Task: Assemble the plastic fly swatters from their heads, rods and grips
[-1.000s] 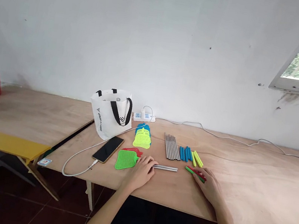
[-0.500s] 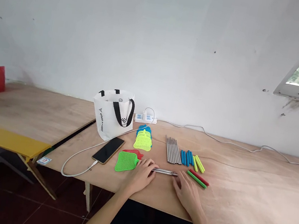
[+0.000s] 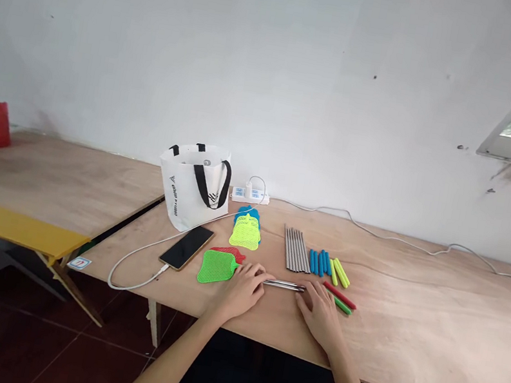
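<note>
- Grip of the left hand (image 3: 244,289): fingers curled over the left ends of the shiny metal rods (image 3: 285,285); whether they are clamped tight I cannot tell.
- Grip of the right hand (image 3: 317,305): fingers bent down at the right ends of the rods; whether they close on them is hidden.
- Between the hands, the rods lie side by side, long axis left to right, roughly along the near edge of the table (image 3: 417,336).
- Just left of the left hand, the green mesh paddle (image 3: 216,268) partly covers the red mesh paddle (image 3: 236,253).
- Just right of the right hand, the nearer one, the red tube (image 3: 342,296) and green tube (image 3: 343,306) slant across the rods' line.
- Farther back, gray rods (image 3: 296,251), blue tubes (image 3: 320,263) and yellow tubes (image 3: 341,271) point away from the person.
</note>
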Demonstrator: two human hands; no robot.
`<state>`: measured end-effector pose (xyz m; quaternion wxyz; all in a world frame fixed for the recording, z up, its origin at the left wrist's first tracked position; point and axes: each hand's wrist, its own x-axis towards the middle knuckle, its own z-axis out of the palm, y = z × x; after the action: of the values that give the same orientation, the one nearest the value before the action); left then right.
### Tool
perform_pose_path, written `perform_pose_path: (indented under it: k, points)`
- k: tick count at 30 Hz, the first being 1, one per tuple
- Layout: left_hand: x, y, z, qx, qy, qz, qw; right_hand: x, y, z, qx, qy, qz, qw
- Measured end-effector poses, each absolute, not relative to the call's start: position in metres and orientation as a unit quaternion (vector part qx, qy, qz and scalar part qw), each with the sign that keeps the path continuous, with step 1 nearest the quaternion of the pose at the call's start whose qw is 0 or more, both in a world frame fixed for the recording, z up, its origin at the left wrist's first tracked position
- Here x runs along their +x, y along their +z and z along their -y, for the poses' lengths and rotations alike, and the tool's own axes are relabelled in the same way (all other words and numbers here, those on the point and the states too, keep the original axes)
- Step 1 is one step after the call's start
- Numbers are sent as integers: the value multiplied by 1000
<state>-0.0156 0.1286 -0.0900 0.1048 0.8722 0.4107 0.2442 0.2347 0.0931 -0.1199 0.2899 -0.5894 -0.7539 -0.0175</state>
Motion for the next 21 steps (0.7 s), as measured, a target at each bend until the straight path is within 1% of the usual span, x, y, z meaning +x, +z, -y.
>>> perform_pose_path:
  k: [21]
  points:
    - [-14,-88,-128,866,246,-423,103,228,-117,-91,-580,-34,766,274]
